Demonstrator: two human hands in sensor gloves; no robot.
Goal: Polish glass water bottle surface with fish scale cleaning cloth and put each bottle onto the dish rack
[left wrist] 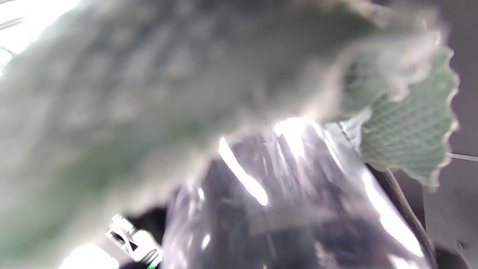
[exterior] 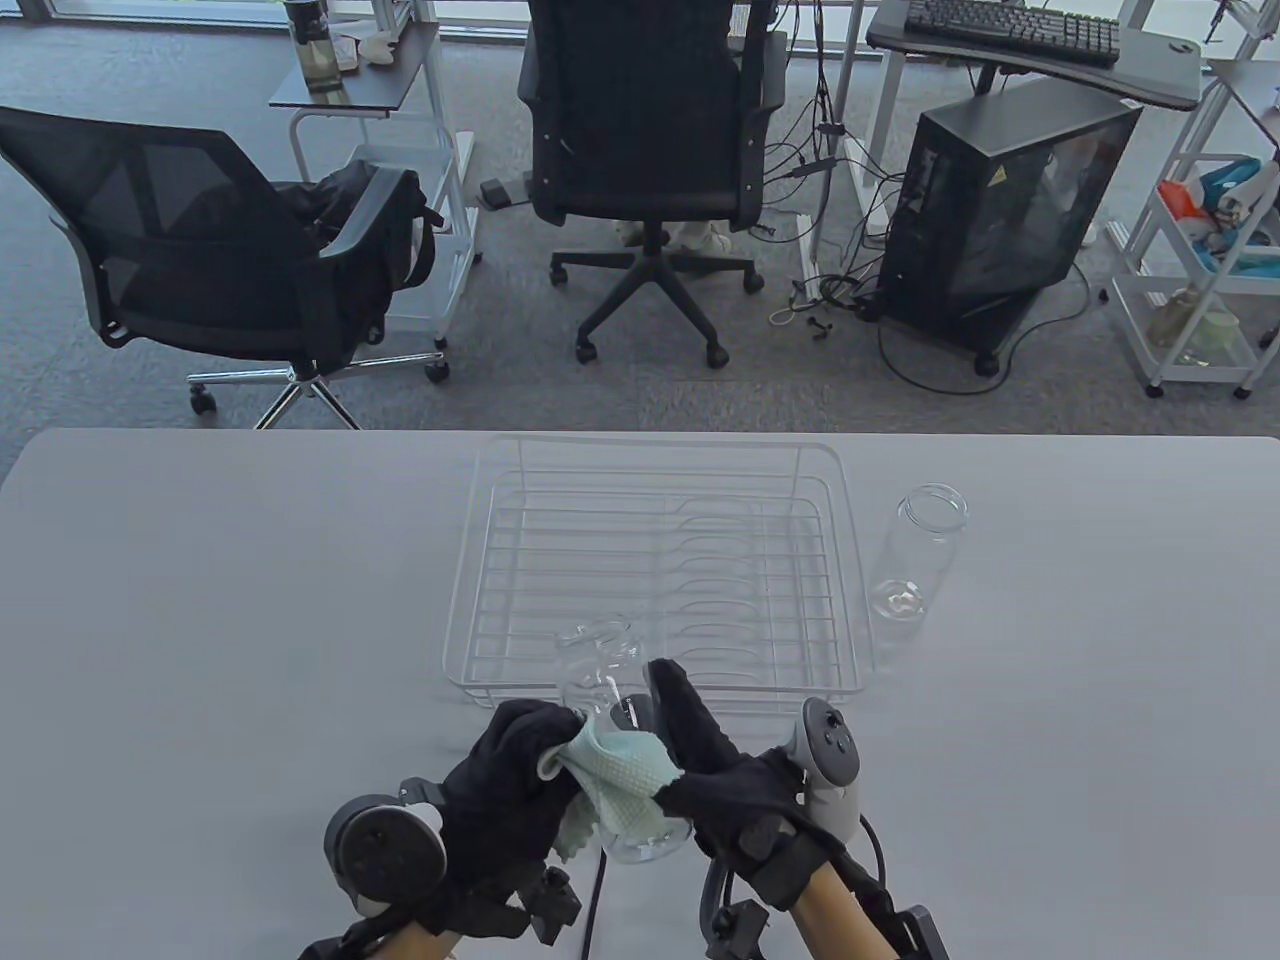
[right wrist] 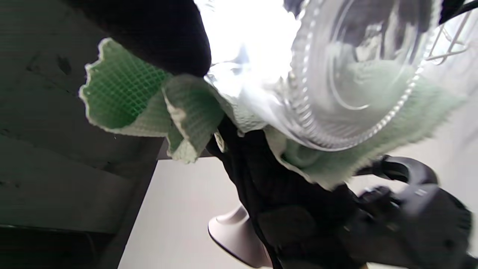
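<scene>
A clear glass bottle is held tilted above the table's front edge, its open mouth toward the dish rack. A pale green fish scale cloth is wrapped over its middle. My left hand holds the cloth against the bottle's left side. My right hand grips the bottle from the right, fingers lying up along the glass. The left wrist view is filled by blurred cloth over the glass. In the right wrist view I see the bottle's round base with cloth bunched around it.
A second glass bottle stands upright just right of the white wire rack, which holds nothing. The grey table reaches left and right of the rack. Office chairs, a computer tower and carts stand beyond the far edge.
</scene>
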